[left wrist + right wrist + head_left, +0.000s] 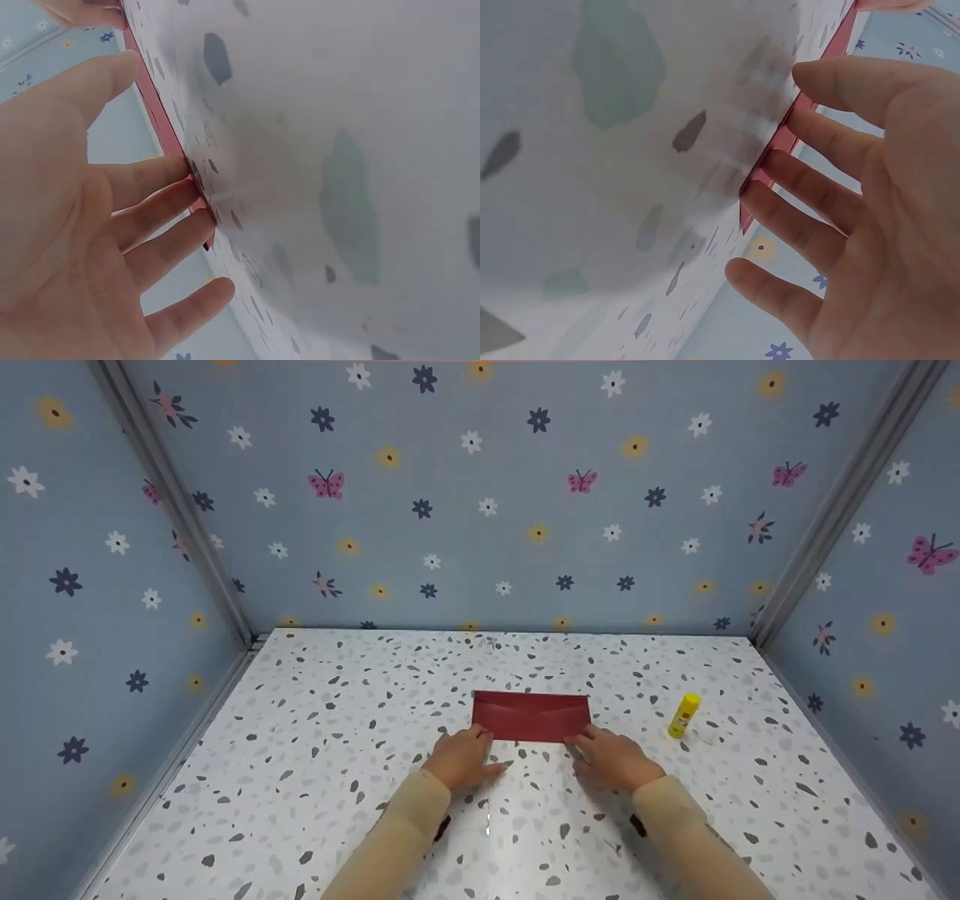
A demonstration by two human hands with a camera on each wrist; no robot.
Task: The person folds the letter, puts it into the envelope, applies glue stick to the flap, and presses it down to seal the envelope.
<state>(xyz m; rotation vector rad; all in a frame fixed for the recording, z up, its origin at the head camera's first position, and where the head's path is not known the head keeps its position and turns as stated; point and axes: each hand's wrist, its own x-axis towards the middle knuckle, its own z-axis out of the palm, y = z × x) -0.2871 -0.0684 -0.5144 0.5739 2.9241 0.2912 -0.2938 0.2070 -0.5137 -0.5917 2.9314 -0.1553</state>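
Observation:
A dark red envelope (532, 718) lies flat on the speckled table, its long side across and a flap line showing on top. At its near left corner is my left hand (460, 759), fingertips on the edge and thumb spread away. My right hand (616, 759) touches the near right corner in the same way. In the left wrist view, the left fingers (161, 251) reach loosely extended to the envelope's edge. The right fingers (799, 225) also rest at the edge, loosely extended, in the right wrist view.
A yellow glue stick (684, 715) lies on the table to the right of the envelope. Flower-patterned panels (480, 510) enclose the white speckled table (337, 720) at the back and on both sides, with grey metal posts (840, 495) at the corners.

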